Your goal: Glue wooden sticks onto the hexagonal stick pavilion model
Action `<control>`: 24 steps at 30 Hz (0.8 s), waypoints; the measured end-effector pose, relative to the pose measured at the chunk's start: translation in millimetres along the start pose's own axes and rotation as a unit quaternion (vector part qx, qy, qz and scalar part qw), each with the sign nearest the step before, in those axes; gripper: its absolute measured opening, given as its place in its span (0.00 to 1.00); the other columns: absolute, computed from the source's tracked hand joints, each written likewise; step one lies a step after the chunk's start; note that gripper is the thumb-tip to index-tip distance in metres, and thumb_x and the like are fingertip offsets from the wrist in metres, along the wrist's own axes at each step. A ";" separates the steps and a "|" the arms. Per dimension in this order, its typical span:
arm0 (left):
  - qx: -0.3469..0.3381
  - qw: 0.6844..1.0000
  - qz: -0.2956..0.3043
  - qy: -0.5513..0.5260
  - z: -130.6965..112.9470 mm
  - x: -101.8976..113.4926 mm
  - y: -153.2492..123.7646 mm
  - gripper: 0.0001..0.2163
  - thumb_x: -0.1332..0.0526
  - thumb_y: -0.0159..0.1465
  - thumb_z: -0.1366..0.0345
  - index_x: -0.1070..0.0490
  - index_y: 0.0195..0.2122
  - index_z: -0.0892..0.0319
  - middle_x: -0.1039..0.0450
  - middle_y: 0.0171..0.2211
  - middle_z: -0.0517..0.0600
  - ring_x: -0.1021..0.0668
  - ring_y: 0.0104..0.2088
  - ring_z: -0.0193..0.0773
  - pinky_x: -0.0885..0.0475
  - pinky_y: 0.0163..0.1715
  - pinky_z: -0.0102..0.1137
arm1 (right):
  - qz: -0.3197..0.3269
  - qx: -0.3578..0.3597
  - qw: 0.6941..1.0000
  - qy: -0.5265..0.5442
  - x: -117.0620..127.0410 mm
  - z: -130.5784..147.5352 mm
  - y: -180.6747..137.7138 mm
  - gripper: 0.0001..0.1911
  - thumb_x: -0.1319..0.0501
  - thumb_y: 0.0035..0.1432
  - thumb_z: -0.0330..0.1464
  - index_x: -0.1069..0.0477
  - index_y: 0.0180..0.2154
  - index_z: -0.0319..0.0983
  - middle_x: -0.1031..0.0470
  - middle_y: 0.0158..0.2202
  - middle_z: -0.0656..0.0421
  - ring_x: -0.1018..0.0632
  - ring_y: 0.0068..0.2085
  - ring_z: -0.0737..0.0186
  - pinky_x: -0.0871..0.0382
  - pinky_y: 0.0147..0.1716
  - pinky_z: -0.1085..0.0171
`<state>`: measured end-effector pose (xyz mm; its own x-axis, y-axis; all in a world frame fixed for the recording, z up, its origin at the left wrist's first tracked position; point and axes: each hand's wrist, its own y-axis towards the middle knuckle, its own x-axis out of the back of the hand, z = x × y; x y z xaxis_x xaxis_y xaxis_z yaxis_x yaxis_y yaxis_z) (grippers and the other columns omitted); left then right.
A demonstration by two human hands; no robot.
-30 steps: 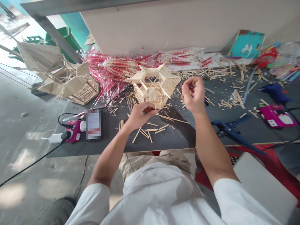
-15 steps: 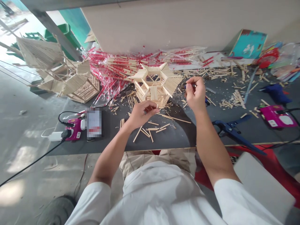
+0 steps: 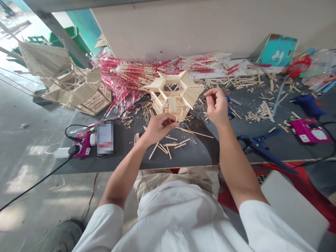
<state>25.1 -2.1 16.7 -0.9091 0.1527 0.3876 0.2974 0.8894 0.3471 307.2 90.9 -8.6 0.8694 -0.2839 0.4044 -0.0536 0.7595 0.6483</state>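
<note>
A small hexagonal model pavilion [image 3: 172,104] built of thin wooden sticks stands on the dark worktable, its slatted roof panels flaring out around an open middle. At its front lower edge is my left hand [image 3: 162,126], thumb and forefinger pinched on a short wooden stick [image 3: 176,119], which shows only as a pale end. My right hand [image 3: 217,105] is raised just right of the roof, apart from it, with thumb and fingertips closed together. Whatever it may hold is too small to tell. Loose cut sticks [image 3: 171,144] lie in front of my left hand.
Further left stands a bigger stick model [image 3: 91,99]. Plastic-wrapped stick bundles [image 3: 136,75] line the back. Blue cutters [image 3: 258,145], a blue glue gun [image 3: 308,105] and a magenta power strip [image 3: 311,131] lie right. A phone [image 3: 105,138] and another magenta power strip [image 3: 83,145] lie left.
My right hand has shifted slightly left, closer to the roof's right edge. My left hand and the model have stayed in place.
</note>
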 end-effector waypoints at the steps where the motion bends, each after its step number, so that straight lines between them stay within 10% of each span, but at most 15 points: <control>1: 0.000 1.000 0.001 0.002 0.1 0.0 0.0 0.11 0.32 0.68 0.55 0.22 0.39 0.58 0.20 0.34 0.49 0.20 0.31 0.33 0.26 0.34 0.28 | 0.001 0.004 1.000 -0.005 0.4 1.3 0.2 0.21 0.45 0.73 0.52 0.27 0.49 0.43 0.25 0.40 0.52 0.19 0.47 0.50 0.21 0.47 0.50; 19: 0.006 1.000 -0.009 -0.007 -0.4 0.4 -0.2 0.12 0.32 0.68 0.54 0.22 0.38 0.58 0.21 0.32 0.48 0.20 0.31 0.33 0.26 0.34 0.28 | -0.063 0.023 0.996 -0.063 1.7 20.5 0.0 0.12 0.37 0.71 0.42 0.18 0.46 0.44 0.15 0.44 0.53 0.17 0.40 0.55 0.20 0.46 0.52; 24: 0.013 1.000 -0.017 -0.018 0.2 -1.4 -0.3 0.13 0.31 0.67 0.53 0.23 0.38 0.58 0.22 0.30 0.48 0.21 0.30 0.33 0.26 0.32 0.28 | -0.089 0.028 0.991 -0.092 1.4 32.4 -1.3 0.13 0.29 0.63 0.47 0.20 0.37 0.44 0.19 0.30 0.58 0.24 0.26 0.60 0.25 0.32 0.57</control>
<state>26.2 -2.4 15.9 -0.9288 0.1363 0.3445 0.2580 0.9054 0.3373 292.6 70.6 12.0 0.7632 -0.5170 0.3875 0.0618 0.6554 0.7527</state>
